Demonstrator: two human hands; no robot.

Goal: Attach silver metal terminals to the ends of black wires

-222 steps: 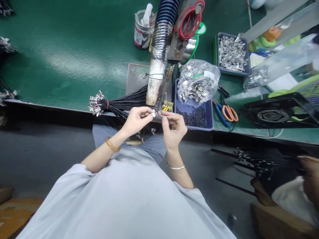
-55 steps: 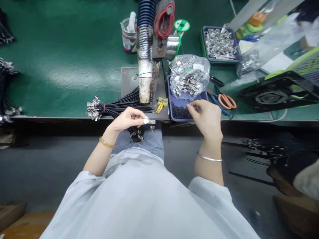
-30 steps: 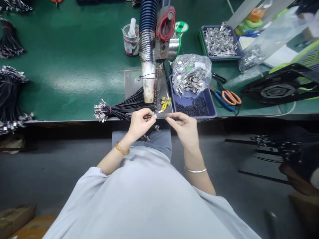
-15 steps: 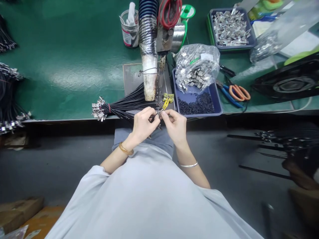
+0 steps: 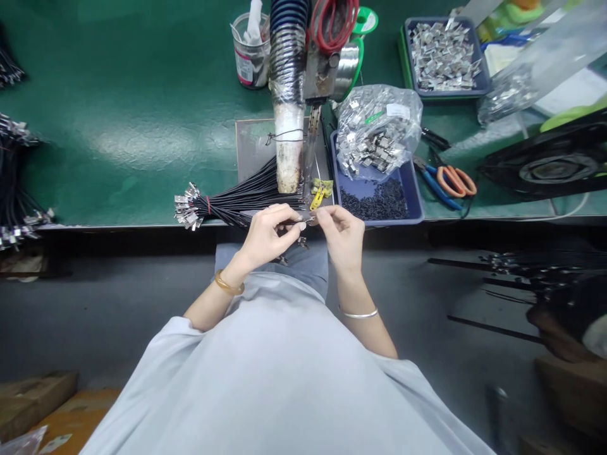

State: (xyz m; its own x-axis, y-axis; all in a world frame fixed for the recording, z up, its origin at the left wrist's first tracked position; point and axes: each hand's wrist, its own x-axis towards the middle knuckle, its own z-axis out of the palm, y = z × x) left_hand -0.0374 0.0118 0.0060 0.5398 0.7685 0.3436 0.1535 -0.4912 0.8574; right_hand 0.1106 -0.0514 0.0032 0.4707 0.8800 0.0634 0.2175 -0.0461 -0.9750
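Observation:
My left hand (image 5: 269, 235) is closed in a pinch on a black cable (image 5: 290, 222) at the bench's front edge. Facing it, my right hand (image 5: 342, 237) pinches at a tiny silvery piece by the cable's end, too small to name. A bundle of black cables (image 5: 232, 201) with silver connectors (image 5: 188, 207) lies just beyond my left hand, tied with a red band. Metal-tipped ends (image 5: 302, 242) hang below my fingers over my lap. A yellow clip-like piece (image 5: 317, 197) sits just beyond my right fingertips.
A wrapped hose (image 5: 288, 145) and a soldering fixture (image 5: 321, 79) with solder wire (image 5: 348, 69) stand close ahead. At right are a blue tray (image 5: 416, 196) of small black pieces under a bag of connectors (image 5: 379, 129), pliers (image 5: 439, 186), a connector tray (image 5: 482, 79) and a black fan-like device (image 5: 550, 167).
My hands have drawn slightly apart, the right one shifting to the right and the left one slightly left. The view has moved a little; the cable bundle stays in place.

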